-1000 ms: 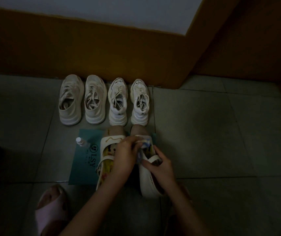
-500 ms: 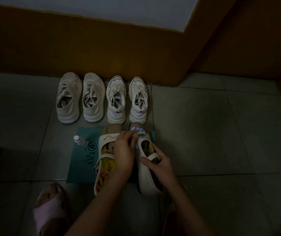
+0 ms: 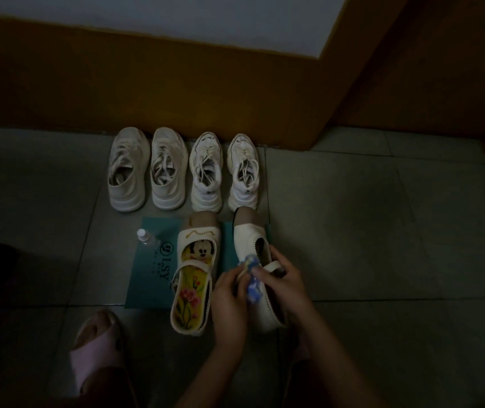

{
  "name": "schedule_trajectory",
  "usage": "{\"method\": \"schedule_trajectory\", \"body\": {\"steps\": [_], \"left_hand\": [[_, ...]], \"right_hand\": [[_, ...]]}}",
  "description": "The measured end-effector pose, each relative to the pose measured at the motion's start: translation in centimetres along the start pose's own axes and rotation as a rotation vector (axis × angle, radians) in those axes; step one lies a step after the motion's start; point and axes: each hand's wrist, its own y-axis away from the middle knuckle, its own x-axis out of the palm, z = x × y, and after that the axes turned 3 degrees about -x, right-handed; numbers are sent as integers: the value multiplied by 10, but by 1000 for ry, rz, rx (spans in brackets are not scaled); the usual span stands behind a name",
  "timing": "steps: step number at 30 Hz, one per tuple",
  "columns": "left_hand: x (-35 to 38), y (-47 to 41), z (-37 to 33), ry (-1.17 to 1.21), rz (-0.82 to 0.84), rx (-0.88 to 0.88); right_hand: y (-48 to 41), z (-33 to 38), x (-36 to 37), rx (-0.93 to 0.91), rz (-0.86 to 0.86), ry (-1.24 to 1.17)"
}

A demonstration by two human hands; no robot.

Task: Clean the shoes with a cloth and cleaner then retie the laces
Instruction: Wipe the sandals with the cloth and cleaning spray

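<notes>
Two cream strap shoes lie on a teal sheet point(image 3: 150, 278) on the floor tiles. The left strap shoe point(image 3: 195, 275) shows a cartoon-print insole. My right hand point(image 3: 283, 285) grips the right strap shoe point(image 3: 250, 237) at its strap and side. My left hand point(image 3: 229, 298) holds a blue-and-white cloth point(image 3: 252, 285) against that shoe's inner side. A small clear cleaner bottle point(image 3: 144, 237) lies at the sheet's left edge. Two pairs of white laced sneakers stand in a row behind: one pair point(image 3: 147, 169) on the left, the other point(image 3: 224, 172) on the right.
A brown skirting wall point(image 3: 176, 92) runs behind the sneakers, with a corner jutting out at the right point(image 3: 382, 83). My foot in a pink slipper point(image 3: 94, 346) rests at the lower left. Grey floor tiles point(image 3: 382, 231) spread to the right.
My left hand has drawn the cloth from the right strap shoe's toe area back to its middle. The left strap shoe's insole has come into view.
</notes>
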Motion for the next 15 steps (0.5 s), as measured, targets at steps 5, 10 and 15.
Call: {"method": "schedule_trajectory", "body": {"steps": [5, 10, 15], "left_hand": [[-3, 17, 2, 71, 47, -101], [-7, 35, 8, -28, 84, -5], [-12, 51, 13, -110, 138, 22]], "right_hand": [[-2, -3, 1, 35, -15, 31], [0, 2, 5, 29, -28, 36], [2, 2, 10, 16, -56, 47]]}}
